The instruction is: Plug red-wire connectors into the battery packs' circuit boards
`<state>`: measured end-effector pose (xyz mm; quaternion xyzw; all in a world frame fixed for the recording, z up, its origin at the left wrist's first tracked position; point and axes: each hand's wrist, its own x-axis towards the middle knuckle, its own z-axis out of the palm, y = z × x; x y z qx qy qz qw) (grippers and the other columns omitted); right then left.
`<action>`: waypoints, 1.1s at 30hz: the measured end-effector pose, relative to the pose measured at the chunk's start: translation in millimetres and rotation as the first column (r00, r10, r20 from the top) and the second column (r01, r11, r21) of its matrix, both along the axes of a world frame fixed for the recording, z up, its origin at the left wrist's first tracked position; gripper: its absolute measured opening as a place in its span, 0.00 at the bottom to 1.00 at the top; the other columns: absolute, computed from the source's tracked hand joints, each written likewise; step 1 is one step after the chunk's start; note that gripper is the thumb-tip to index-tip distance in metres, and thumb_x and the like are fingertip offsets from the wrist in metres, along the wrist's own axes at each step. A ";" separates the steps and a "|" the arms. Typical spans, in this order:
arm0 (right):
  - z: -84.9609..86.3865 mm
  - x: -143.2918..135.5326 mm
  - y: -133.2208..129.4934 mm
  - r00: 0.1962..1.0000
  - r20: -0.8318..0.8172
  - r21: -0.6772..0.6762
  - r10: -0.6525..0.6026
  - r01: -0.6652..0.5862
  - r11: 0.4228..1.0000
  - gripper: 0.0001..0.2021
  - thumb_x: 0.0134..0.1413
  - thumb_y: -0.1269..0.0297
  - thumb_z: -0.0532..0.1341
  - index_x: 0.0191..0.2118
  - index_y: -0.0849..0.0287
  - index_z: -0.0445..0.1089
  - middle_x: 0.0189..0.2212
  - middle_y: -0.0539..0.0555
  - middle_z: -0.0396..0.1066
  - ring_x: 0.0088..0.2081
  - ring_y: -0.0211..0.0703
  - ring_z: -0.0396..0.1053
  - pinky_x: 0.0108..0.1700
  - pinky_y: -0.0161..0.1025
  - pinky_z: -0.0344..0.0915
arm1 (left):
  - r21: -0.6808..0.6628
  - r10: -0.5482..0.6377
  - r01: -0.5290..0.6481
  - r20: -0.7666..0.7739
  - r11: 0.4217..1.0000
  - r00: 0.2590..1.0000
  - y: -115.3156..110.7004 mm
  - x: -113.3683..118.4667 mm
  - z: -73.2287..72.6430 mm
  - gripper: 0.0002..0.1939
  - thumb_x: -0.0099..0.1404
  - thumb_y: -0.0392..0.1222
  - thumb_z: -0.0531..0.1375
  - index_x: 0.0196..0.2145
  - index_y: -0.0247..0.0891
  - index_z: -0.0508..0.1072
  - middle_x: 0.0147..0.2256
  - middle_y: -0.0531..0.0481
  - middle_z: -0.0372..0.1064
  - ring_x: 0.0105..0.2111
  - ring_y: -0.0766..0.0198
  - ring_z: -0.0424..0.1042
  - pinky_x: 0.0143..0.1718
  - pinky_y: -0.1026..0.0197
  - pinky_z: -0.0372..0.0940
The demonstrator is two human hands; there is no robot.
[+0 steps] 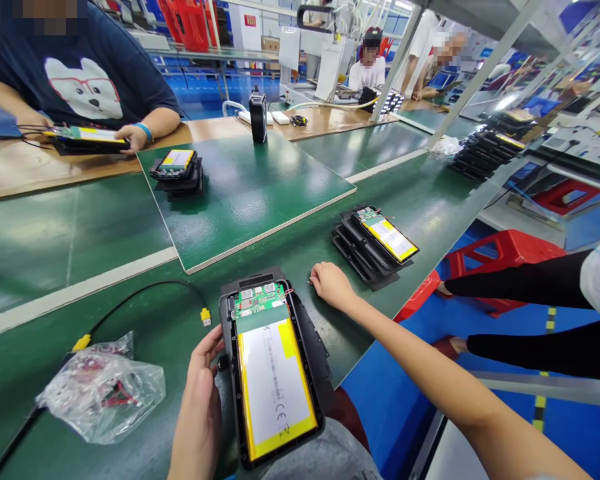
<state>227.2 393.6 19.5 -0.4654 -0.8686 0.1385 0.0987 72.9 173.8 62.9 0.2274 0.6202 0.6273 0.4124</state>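
Note:
My left hand holds the left edge of a black device casing, its thumb and fingers along the side. A green circuit board and a white battery with yellow edges lie in the open casing. To the right of the casing, my right hand rests over the green table with its fingers pinched together; a tiny thing at the fingertips is too small to name. Just beyond that hand stands a stack of similar casings, the top one showing its battery.
A plastic bag of red and black wires lies at left, near a black cable with a yellow USB plug. A raised green board bears another stack and a black upright object. Across the table, a person holds a casing.

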 end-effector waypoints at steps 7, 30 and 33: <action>-7.8 7.9 5.2 0.941 -0.336 -0.031 -0.035 0.026 0.999 0.04 0.55 0.74 0.57 0.30 0.59 0.65 0.31 0.53 0.67 0.37 0.47 0.63 0.41 0.41 0.55 | -0.008 0.000 0.000 -0.088 1.000 0.996 -2.6 -3.6 -2.1 0.23 0.64 0.58 0.47 0.54 0.49 0.62 0.57 0.54 0.58 0.58 0.56 0.53 0.60 0.52 0.46; 124.9 9.3 -73.2 0.370 -0.856 -0.517 -0.362 -0.592 0.618 0.11 0.49 0.61 0.67 0.29 0.61 0.66 0.22 0.48 0.63 0.23 0.34 0.57 0.26 0.31 0.57 | 0.139 0.050 0.145 -0.867 0.980 0.496 0.2 8.1 74.5 0.12 0.61 0.44 0.55 0.44 0.49 0.68 0.47 0.52 0.66 0.49 0.56 0.62 0.50 0.55 0.51; 135.9 6.8 -101.4 0.416 -0.846 -0.533 -0.334 -0.623 0.572 0.10 0.50 0.61 0.68 0.29 0.61 0.69 0.22 0.49 0.65 0.23 0.35 0.60 0.26 0.31 0.59 | 0.200 0.094 0.242 -0.917 0.950 0.388 10.3 17.0 91.0 0.09 0.61 0.43 0.57 0.41 0.48 0.69 0.37 0.54 0.71 0.39 0.62 0.67 0.42 0.58 0.54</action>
